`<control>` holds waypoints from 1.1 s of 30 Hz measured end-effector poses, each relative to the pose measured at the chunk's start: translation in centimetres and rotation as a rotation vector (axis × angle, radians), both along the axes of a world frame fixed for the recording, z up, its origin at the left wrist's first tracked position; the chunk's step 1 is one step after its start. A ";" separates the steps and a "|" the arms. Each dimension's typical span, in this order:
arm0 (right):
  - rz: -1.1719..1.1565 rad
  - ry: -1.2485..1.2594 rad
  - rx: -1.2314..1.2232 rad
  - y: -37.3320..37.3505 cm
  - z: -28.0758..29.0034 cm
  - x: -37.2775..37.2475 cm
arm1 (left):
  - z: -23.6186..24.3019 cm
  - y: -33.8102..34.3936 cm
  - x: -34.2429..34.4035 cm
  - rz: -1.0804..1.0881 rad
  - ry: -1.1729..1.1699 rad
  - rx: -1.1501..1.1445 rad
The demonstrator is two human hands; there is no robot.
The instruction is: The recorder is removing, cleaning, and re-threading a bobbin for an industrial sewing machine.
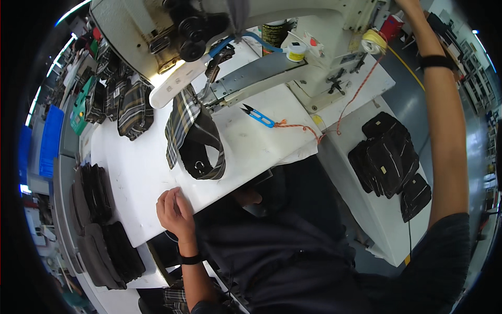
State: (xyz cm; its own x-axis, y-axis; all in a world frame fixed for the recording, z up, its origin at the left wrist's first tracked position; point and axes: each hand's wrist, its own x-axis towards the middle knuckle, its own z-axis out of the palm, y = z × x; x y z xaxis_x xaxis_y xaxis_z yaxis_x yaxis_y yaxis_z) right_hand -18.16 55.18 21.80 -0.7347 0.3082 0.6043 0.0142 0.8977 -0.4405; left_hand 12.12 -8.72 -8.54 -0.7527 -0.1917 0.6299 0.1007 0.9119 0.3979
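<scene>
On the white table (251,144), a checked loop (196,133), roughly twelve-to-six longways, sits toward one o'clock from the nearer left hand (176,212), loosely curled, seemingly empty. The right hand (409,2) is cut off; its grip can't be told.

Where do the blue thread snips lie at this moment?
In the head view, the blue thread snips lie on the white tabletop, right of the plaid fabric loop, with an orange cord at the handle end.

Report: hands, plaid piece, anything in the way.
Left hand loosely curled at the edge of the table; right hand raised, cut off by the frame. Plaid piece looped at the sewing machine. Blue snips lie apart, right of it.
</scene>
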 end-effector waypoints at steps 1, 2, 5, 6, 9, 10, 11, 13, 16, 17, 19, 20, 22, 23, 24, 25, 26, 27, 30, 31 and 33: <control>0.069 0.040 -0.243 -1.8 0.4 0.2 | 0.2 0.2 -0.1 -0.002 0.005 0.049; 0.065 0.046 -0.248 -1.2 -1.4 0.3 | 0.6 0.5 0.0 -0.006 0.009 0.043; -0.007 0.499 -0.344 -1.1 -7.5 0.5 | 4.1 3.4 -1.1 -0.036 0.025 0.221; 0.098 0.581 -0.492 -3.8 -8.9 1.8 | 5.7 4.3 -1.4 -0.103 0.060 0.111; 0.190 0.584 -0.646 -3.5 -8.4 3.8 | 10.7 8.7 -4.6 -0.269 0.076 -0.019; 0.197 0.555 -0.645 -3.5 -8.3 3.7 | 11.2 9.1 -5.8 -0.296 0.071 -0.050; 0.206 0.528 -0.647 -3.6 -8.2 3.3 | 11.8 9.4 -7.0 -0.322 0.068 -0.085; 0.205 0.507 -0.640 -2.8 -7.2 3.4 | 12.0 9.9 -9.1 -0.322 0.063 -0.117; 0.408 0.525 -0.740 -6.3 -7.1 4.1 | 11.0 9.3 -10.9 -0.290 0.091 -0.206; 0.412 0.516 -0.749 -6.0 -7.2 3.6 | 10.8 8.7 -11.3 -0.282 0.082 -0.211; 0.290 0.406 -0.639 -2.0 -6.3 4.3 | 10.8 8.8 -12.2 -0.335 0.152 -0.218; 0.259 0.374 -0.643 -0.5 -6.2 3.7 | 11.1 8.9 -12.3 -0.352 0.194 -0.222; 0.298 0.386 -0.664 -3.6 -6.7 4.2 | 11.1 7.5 -12.2 -0.349 0.229 -0.278; 0.331 0.415 -0.678 -5.7 -6.3 5.3 | 11.3 6.9 -12.0 -0.355 0.243 -0.306; 0.390 0.297 -0.618 -7.6 -5.1 7.1 | 11.3 6.3 -11.7 -0.351 0.238 -0.300; 0.293 0.361 -0.469 -2.4 -5.6 6.3 | 11.4 6.3 -11.6 -0.371 0.246 -0.283; 0.197 0.422 -0.317 3.6 -5.8 5.9 | 11.3 6.4 -11.7 -0.392 0.254 -0.265; 0.371 0.562 -0.316 3.7 -6.4 7.4 | 11.1 6.1 -11.5 -0.376 0.247 -0.263; 0.288 0.684 -0.398 -8.1 -10.1 14.8 | 10.6 4.6 -10.0 -0.413 0.208 -0.241; 0.380 0.562 -0.387 -10.7 -11.5 17.3 | 10.2 4.0 -9.6 -0.402 0.204 -0.241; 0.496 0.367 -0.361 -17.9 -14.7 21.4 | 9.4 3.4 -8.7 -0.394 0.148 -0.218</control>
State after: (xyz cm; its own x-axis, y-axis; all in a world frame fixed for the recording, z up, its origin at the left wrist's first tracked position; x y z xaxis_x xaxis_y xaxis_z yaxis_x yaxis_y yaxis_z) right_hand 3.25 37.30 7.14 -0.6087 0.2184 0.7627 -0.5639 0.5572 -0.6096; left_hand 3.41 -5.36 0.90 -0.6407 0.2389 0.7297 0.4971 0.8534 0.1571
